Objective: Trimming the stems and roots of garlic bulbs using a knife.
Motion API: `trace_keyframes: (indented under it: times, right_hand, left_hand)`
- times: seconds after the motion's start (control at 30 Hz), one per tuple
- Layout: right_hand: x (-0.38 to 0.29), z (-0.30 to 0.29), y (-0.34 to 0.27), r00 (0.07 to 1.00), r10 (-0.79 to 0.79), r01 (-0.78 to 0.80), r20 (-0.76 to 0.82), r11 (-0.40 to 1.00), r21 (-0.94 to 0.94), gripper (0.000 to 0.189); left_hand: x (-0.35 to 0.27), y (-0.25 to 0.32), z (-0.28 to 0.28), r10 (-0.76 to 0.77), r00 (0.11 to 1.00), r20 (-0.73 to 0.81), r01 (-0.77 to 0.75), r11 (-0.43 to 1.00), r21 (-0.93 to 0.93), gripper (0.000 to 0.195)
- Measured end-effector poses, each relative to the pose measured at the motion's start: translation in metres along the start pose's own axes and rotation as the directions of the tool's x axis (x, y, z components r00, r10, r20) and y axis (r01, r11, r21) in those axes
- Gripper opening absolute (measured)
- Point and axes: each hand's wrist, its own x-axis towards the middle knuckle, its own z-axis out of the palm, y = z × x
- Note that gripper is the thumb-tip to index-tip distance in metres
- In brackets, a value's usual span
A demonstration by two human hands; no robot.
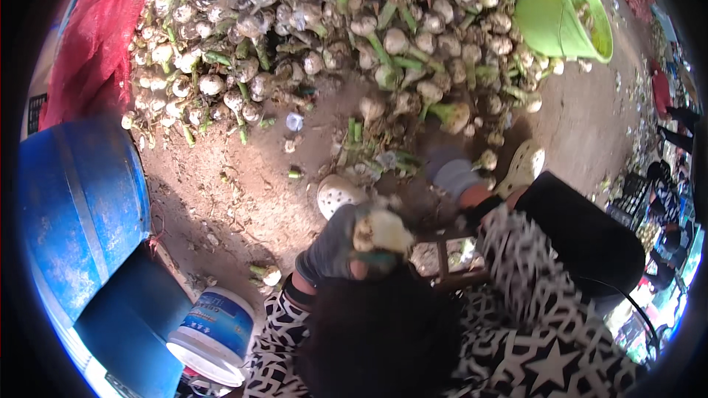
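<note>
My left hand (334,246), in a dark grey glove, grips a pale garlic bulb (387,230) above my lap. A green strip (379,260) shows just below the bulb by my thumb; what it is cannot be made out. My right hand (451,168), in a grey glove, reaches forward between my shoes, low over the near edge of the garlic heap (321,27). Motion blur hides its fingers, so whether it holds anything does not show. Cut green stems (354,130) lie on the ground ahead of it.
A lime-green bucket (564,16) lies tipped at the heap's right side. Red netting (91,50) borders it on the left. Nearer stand a blue barrel (83,199) and a white-and-blue tub (215,329). My pale clogs (337,196) rest on the dirt floor. People (672,237) appear far right.
</note>
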Motion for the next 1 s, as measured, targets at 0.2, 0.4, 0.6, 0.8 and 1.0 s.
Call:
trace_keyframes:
  times: [0.2,0.4,0.6,0.8,1.0]
  right_hand:
    - [-0.023,0.014,0.060,0.916,0.304,-0.157,-0.263,0.872,0.464,0.040]
    - [0.019,0.013,0.108,0.896,0.373,-0.198,-0.240,0.821,0.535,0.031]
    - [0.069,0.027,0.126,0.898,0.384,-0.180,-0.216,0.768,0.615,0.033]
    - [0.031,0.042,0.105,0.842,0.540,-0.465,-0.008,0.733,0.497,0.060]
    - [-0.040,-0.031,0.043,0.932,0.354,-0.158,0.082,0.193,0.968,0.033]
  left_hand:
    - [-0.058,-0.003,-0.028,-0.160,0.725,-0.670,0.290,0.953,0.086,0.073]
    - [-0.083,-0.008,-0.046,-0.020,0.543,-0.839,0.840,0.019,0.543,0.084]
    - [0.044,-0.071,-0.021,0.159,0.952,-0.260,0.232,0.172,0.957,0.064]
    - [0.148,-0.084,-0.007,0.186,0.980,0.073,-0.040,-0.174,0.984,0.059]
    - [0.128,-0.072,-0.029,0.204,0.965,-0.166,0.016,0.585,0.811,0.072]
